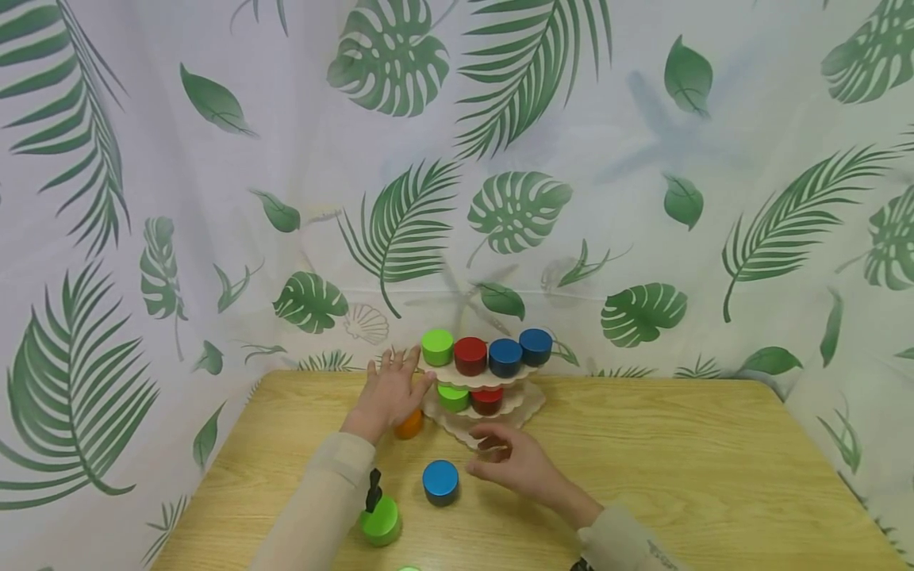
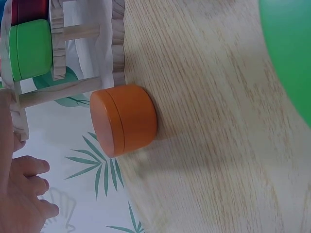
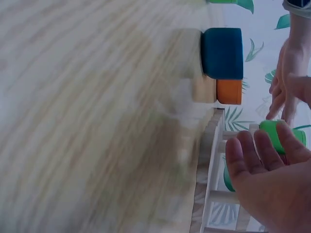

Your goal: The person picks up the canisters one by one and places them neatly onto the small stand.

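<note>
A tiered wooden stand with scalloped edges [image 1: 528,403] is at the back of the table. Along its upper tier sit a green [image 1: 438,347], a red [image 1: 470,356] and two blue round tins [image 1: 505,358]; a green and a red one are below. My left hand [image 1: 389,396] is at the stand's left end, fingers extended and thumb right at the upper tier's edge. Under that hand an orange round tin [image 2: 124,121] stands on the table. In front of the stand, my right hand [image 1: 521,464] hovers with loosely bent fingers, holding nothing.
Nearer me on the table stand a blue round tin [image 1: 440,482] and a green one [image 1: 381,521] beside the left sleeve. Another green top [image 1: 409,569] barely shows at the bottom edge. A leaf-patterned curtain [image 1: 600,119] hangs behind the wooden table [image 1: 678,460].
</note>
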Tool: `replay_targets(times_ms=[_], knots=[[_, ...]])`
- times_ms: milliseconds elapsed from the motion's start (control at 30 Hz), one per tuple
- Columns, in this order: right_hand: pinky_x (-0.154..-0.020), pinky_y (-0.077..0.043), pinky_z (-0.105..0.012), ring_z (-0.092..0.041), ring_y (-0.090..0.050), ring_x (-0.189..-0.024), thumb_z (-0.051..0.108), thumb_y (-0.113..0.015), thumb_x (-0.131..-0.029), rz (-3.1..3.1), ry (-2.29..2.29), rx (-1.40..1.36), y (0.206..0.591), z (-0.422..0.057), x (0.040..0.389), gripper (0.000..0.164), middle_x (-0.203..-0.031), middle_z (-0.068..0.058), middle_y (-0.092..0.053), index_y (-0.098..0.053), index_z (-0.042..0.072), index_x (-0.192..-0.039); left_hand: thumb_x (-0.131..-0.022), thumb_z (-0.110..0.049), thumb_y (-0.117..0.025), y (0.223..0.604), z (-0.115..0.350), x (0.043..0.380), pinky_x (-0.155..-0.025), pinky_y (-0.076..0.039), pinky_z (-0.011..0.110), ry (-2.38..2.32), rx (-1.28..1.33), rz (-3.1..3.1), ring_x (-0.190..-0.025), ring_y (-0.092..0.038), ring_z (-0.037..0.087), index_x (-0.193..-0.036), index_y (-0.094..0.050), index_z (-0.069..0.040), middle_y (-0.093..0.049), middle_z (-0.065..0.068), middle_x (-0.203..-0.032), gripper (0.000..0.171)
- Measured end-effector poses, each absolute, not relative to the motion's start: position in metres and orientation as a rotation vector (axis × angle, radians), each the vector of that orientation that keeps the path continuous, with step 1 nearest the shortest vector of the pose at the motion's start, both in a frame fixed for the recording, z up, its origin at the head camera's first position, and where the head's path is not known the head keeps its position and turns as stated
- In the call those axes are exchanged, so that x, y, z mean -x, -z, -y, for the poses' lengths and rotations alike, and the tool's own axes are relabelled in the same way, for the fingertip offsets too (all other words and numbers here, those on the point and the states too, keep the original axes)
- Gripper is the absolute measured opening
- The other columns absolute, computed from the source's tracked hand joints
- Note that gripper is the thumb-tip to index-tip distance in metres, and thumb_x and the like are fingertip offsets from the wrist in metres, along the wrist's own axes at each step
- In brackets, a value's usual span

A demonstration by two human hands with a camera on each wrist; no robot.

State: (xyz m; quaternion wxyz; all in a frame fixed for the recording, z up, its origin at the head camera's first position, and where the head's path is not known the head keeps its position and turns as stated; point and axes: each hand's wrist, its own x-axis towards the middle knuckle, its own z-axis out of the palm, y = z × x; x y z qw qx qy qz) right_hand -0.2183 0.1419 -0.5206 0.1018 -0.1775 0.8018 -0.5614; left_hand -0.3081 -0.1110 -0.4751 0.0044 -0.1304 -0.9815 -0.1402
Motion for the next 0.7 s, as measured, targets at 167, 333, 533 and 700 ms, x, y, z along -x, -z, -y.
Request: replay_targets(times_ms=[167, 333, 533, 700], knots=[[-0.103, -0.055, -0.049, -0.039, -0.061, -0.126, 0.022, -0.081, -0.093, -2.288, 1.633, 0.606, 0.525, -0.134, 0.218, 0.058, -0.142, -0.023, -0.063, -0.060, -0.002, -0.142, -0.112, -0.057, -0.031, 0.475, 0.111, 0.308, -0.126, -0.019, 0.071, 0.436, 0.411, 3.071, -0.159, -0.024, 0.050, -0.167, -0.028, -0.008, -0.034, 0.026, -0.169, 0.074], [-0.104, -0.053, -0.047, -0.036, -0.061, -0.127, 0.024, -0.082, -0.092, -2.260, 1.578, 0.592, 0.531, -0.126, 0.215, 0.061, -0.143, -0.019, -0.064, -0.059, 0.001, -0.144, -0.112, -0.056, -0.031, 0.476, 0.111, 0.309, -0.126, -0.019, 0.071, 0.433, 0.409, 3.072, -0.159, -0.025, 0.050, -0.167, -0.029, -0.008, -0.035, 0.026, -0.168, 0.073], [-0.106, -0.054, -0.048, -0.031, -0.063, -0.124, 0.024, -0.084, -0.089, -2.253, 1.555, 0.556, 0.536, -0.118, 0.211, 0.061, -0.139, -0.012, -0.067, -0.062, 0.004, -0.142, -0.112, -0.056, -0.031, 0.476, 0.111, 0.309, -0.126, -0.020, 0.071, 0.426, 0.411, 3.068, -0.158, -0.025, 0.050, -0.167, -0.029, -0.008, -0.036, 0.026, -0.168, 0.073], [-0.109, -0.052, -0.052, -0.025, -0.064, -0.122, 0.021, -0.086, -0.088, -2.222, 1.582, 0.542, 0.539, -0.112, 0.207, 0.058, -0.136, -0.007, -0.068, -0.064, 0.006, -0.140, -0.112, -0.056, -0.031, 0.476, 0.111, 0.308, -0.126, -0.020, 0.072, 0.430, 0.413, 3.068, -0.159, -0.025, 0.050, -0.167, -0.028, -0.008, -0.035, 0.026, -0.168, 0.073]])
